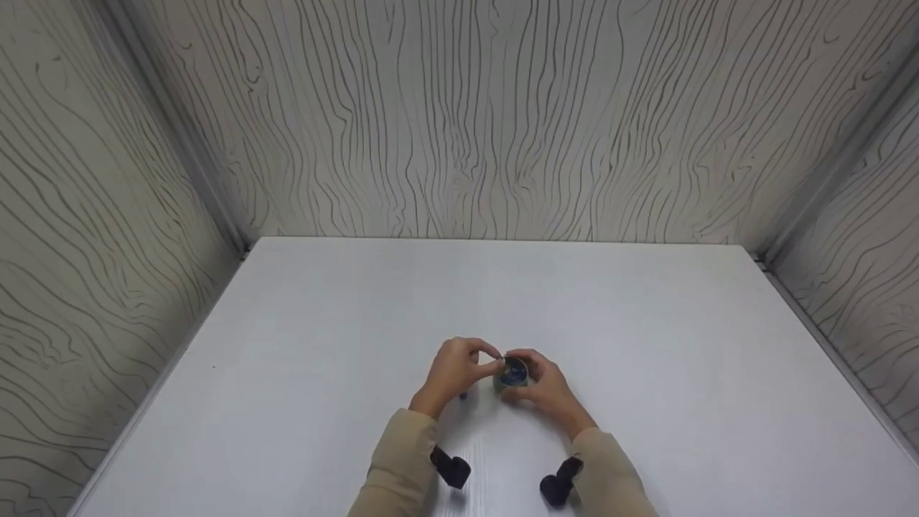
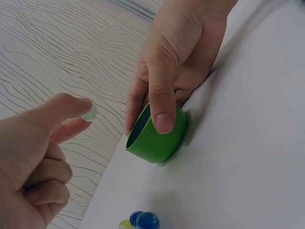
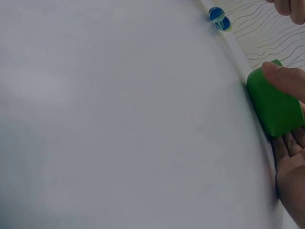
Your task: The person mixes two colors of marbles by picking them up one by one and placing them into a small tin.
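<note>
A clear, greenish marble [image 2: 89, 113] is pinched between the thumb and index finger of my left hand [image 1: 461, 365]. In the head view that hand is right at the rim of a small green cup [image 2: 159, 142], which stands on the white table. My right hand [image 1: 544, 386] grips the cup from the right side, thumb on the near wall and fingers round the far one. Blue shows inside the cup in the head view, but its contents are not clear. Several blue and yellowish marbles [image 2: 144, 220] lie together on the table near the left hand.
The white tabletop [image 1: 323, 309] is bounded by wood-grain panels [image 1: 459, 122] at the back and both sides. Black wrist mounts [image 1: 451, 468] stick out from both sleeves, close above the table. A tiny dark speck [image 1: 213, 367] is on the left part of the table.
</note>
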Available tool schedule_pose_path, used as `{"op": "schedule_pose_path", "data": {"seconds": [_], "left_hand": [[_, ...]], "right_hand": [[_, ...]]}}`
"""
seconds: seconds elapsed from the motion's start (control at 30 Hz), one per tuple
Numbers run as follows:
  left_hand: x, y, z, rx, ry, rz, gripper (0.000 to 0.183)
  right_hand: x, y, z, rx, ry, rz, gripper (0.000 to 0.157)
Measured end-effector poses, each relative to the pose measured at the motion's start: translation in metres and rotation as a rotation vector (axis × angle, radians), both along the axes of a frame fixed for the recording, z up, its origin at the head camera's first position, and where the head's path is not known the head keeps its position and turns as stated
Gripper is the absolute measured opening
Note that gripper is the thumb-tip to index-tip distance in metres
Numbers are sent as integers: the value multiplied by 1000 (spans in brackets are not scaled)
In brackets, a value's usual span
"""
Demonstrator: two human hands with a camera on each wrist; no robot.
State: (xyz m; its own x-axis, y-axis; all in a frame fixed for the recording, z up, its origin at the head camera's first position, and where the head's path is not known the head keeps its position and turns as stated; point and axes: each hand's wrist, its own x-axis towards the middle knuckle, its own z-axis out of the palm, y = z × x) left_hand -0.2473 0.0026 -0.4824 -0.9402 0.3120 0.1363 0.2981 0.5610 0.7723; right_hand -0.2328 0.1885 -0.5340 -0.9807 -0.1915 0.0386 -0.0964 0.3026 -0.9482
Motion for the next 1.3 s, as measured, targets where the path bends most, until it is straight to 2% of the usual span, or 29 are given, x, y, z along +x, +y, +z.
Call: {"op": "schedule_pose_path", "data": {"seconds": [0.2,0.37,0.53,0.77,0.87,1.3], "left_hand": [[1,-2,-1,10,22,7,20],[0,-4,1,13,7,36,20],[-1,-3,3,-22,-26,40,19],[-4,4,2,-55,13,-7,18],[-4,7,0,-61,7,-25,18],[-7,12,-2,-168,0,13,18]], "right_hand": [[-2,-2,1,9,-9,-7,61],[-3,-4,4,6,-31,-4,61],[-3,-4,6,18,-46,-7,62],[-3,-1,2,2,-47,-15,63],[-1,0,0,20,-45,-12,63],[-3,1,-2,52,-37,-26,62]]}}
